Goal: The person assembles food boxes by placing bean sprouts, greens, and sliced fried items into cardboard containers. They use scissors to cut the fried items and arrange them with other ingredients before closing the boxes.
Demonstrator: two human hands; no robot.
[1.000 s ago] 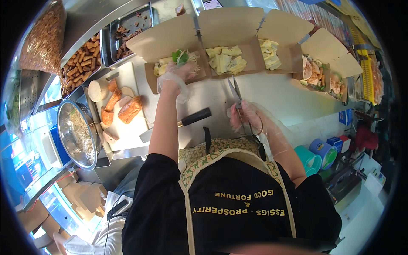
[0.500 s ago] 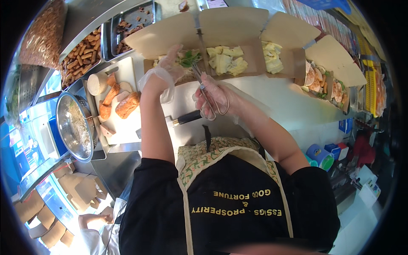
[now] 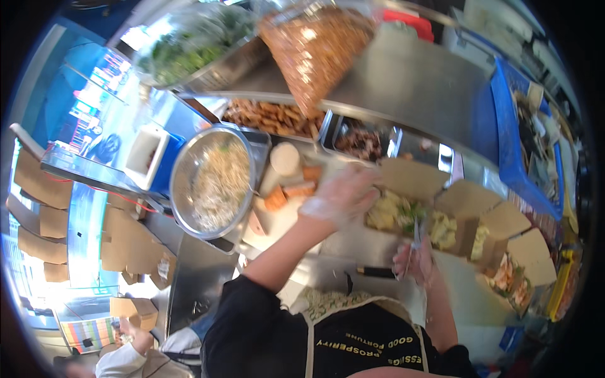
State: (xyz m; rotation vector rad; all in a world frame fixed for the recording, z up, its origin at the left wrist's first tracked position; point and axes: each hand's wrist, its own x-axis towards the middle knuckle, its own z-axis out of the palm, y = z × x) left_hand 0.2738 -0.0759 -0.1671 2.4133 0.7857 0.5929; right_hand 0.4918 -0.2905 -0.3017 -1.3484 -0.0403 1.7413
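My left hand (image 3: 343,194), in a clear plastic glove, is over the right edge of the cutting board, beside the nearest cardboard box. Its slightly blurred fingers look apart, with nothing visible in them. In my gloved right hand (image 3: 417,263) is a pair of metal scissors (image 3: 416,234), its blades pointing at green herbs (image 3: 413,213) in that box. Pale yellow pieces (image 3: 386,213) lie beside the herbs. More yellow pieces (image 3: 443,230) fill the neighbouring box (image 3: 465,238). Sausage-like orange-brown chunks (image 3: 299,190) and a pale round block (image 3: 285,159) sit on the white cutting board (image 3: 287,217).
A steel bowl of bean sprouts (image 3: 217,186) stands left of the board. Behind are a tray of brown fried sticks (image 3: 268,116), a tray of dark meat (image 3: 359,140) and a bag of brown crumbs (image 3: 315,47). A black-handled knife (image 3: 377,272) lies near me. Another person's arm (image 3: 140,340) shows lower left.
The view has swung left, bringing in the bowl and the bag. My left hand has moved left, away from the herbs and scissors. The scissors stay in my right hand.
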